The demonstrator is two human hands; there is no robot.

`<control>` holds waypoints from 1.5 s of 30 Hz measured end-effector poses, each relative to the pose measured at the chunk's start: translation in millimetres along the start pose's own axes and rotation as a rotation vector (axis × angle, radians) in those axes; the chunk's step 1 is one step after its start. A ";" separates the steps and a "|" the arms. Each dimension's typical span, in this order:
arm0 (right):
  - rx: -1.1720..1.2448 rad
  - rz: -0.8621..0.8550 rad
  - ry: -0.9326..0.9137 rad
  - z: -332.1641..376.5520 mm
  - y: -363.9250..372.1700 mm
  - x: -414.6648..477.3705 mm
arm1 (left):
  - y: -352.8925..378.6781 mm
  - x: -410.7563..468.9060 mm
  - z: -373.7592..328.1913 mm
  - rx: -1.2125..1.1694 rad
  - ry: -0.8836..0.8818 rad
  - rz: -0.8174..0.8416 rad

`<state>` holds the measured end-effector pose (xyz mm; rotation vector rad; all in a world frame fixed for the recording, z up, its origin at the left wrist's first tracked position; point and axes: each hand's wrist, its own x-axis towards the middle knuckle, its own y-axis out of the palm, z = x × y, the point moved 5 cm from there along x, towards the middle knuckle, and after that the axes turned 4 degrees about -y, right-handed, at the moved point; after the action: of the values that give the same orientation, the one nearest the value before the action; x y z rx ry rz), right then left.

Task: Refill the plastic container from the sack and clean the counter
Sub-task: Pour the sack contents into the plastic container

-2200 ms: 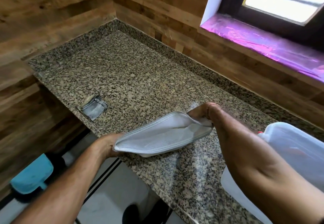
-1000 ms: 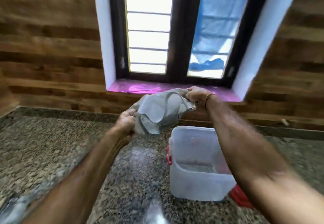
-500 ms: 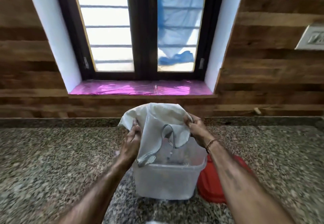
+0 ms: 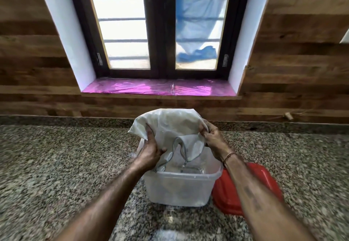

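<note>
**White sack tipped over the tub**

White and limp, the sack (image 4: 170, 125) hung upended above the open tub (image 4: 180, 188), its grey-edged mouth drooping down inside the rim. The left hand (image 4: 150, 153) clutched the sack's left side, fingers wrapped into the cloth with the thumb pressed across the front. The right hand (image 4: 212, 138) pinched the opposite edge up near the top, a thin band showing on that wrist. Both forearms reached in from the bottom of the view and met over the tub.

The tub was translucent plastic, standing upright on the speckled granite counter (image 4: 56, 165) roughly at its middle. What lay in its bottom could not be made out through the cloudy wall. A red lid (image 4: 264, 182) lay flat on the counter, touching or just beside the tub's right side and partly hidden under the right forearm.

Behind the counter ran wood-plank walling, and above it a dark-framed window (image 4: 162, 25) with a glossy pink sill (image 4: 156, 89). Blue sheeting showed through the right pane.
</note>
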<state>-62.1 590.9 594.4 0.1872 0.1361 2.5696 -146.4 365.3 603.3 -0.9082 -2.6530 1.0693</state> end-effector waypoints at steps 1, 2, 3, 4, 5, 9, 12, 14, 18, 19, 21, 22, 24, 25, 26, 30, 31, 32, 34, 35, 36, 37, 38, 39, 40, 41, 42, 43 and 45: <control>0.008 0.014 0.002 1.0 -0.4 -1.8 | 0.0 -1.5 -1.6 0.030 0.015 -0.018; 0.008 0.025 0.004 0.6 -1.2 -2.0 | 0.2 -3.6 -2.4 0.064 0.027 -0.042; 0.012 0.035 0.012 1.6 -1.1 -3.4 | 1.4 -5.6 -2.0 0.106 0.043 -0.062; 0.001 0.044 0.017 1.7 -0.9 -4.0 | 3.3 -7.4 -0.2 0.149 0.055 -0.075; 0.000 0.044 0.027 3.1 0.5 -5.8 | 5.3 -8.9 0.9 0.170 0.067 -0.093; -0.026 -0.002 0.078 -3.6 -0.5 -4.8 | 8.2 -10.2 7.2 -0.051 0.110 -0.064; 0.001 -0.076 0.180 -9.7 -3.9 2.0 | -2.3 -14.3 12.0 -0.498 -0.014 -0.140; 0.053 -0.120 0.227 -7.7 -3.8 3.7 | -5.1 -13.2 17.2 -0.650 -0.134 -0.268; 0.080 -0.146 0.283 -12.7 -3.1 11.4 | -3.9 -10.1 23.3 -0.780 -0.248 -0.469; 0.070 -0.131 0.289 -17.7 -4.0 14.6 | -3.0 -10.1 25.0 -0.804 -0.287 -0.476; 0.059 -0.137 0.264 -35.4 -9.5 23.9 | -2.4 -6.7 29.6 -0.816 -0.329 -0.483; 0.066 -0.177 0.245 -38.6 -10.6 25.4 | -1.8 -5.0 32.3 -0.805 -0.344 -0.495; 0.086 -0.254 0.231 -25.6 -6.9 17.4 | -1.7 -4.0 31.9 -0.779 -0.336 -0.537; 0.091 -0.273 0.214 -22.4 -7.2 16.5 | -1.5 -5.0 29.6 -0.769 -0.321 -0.556; 0.101 -0.288 0.196 -20.4 -7.3 16.6 | -0.6 -5.2 28.0 -0.764 -0.300 -0.568; 0.016 -0.299 0.141 -23.1 -8.7 13.7 | 4.7 -9.6 27.0 -0.701 -0.261 -0.583; -0.033 -0.296 0.119 -24.6 -8.3 12.3 | 6.2 -10.5 28.8 -0.670 -0.272 -0.587; -0.077 -0.286 0.095 -25.9 -7.5 10.9 | 7.6 -11.5 30.4 -0.646 -0.280 -0.588; -0.130 -0.268 0.058 -28.3 -7.5 9.7 | 9.4 -12.5 33.1 -0.620 -0.279 -0.584; -0.135 -0.262 0.043 -27.8 -7.5 8.7 | 10.2 -13.0 33.9 -0.636 -0.275 -0.568; -0.131 -0.261 0.035 -27.5 -8.3 8.1 | 10.5 -14.0 34.2 -0.667 -0.271 -0.548; -0.123 -0.264 0.031 -26.8 -8.9 7.3 | 10.0 -15.8 34.1 -0.686 -0.267 -0.536; -0.109 -0.269 0.025 -25.2 -8.4 5.8 | 8.1 -18.0 34.5 -0.688 -0.262 -0.542; -0.098 -0.275 0.022 -23.3 -7.7 4.5 | 5.2 -20.8 34.5 -0.675 -0.257 -0.554; -0.092 -0.284 0.017 -20.4 -5.9 3.3 | 1.8 -23.1 36.0 -0.663 -0.252 -0.573; -0.092 -0.298 0.014 -17.9 -4.6 2.1 | -2.0 -25.0 38.6 -0.648 -0.251 -0.589; -0.092 -0.312 0.012 -15.4 -3.1 1.0 | -5.5 -26.5 42.6 -0.639 -0.254 -0.602; -0.089 -0.317 0.017 -13.7 -0.9 -0.2 | -9.3 -27.7 47.2 -0.631 -0.255 -0.610; -0.051 -0.295 0.045 -12.0 7.7 -2.9 | -17.1 -31.9 55.1 -0.628 -0.248 -0.622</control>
<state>-65.6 582.1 583.3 0.0833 0.1056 2.2814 -147.5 304.9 576.9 0.0494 -3.1890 0.2125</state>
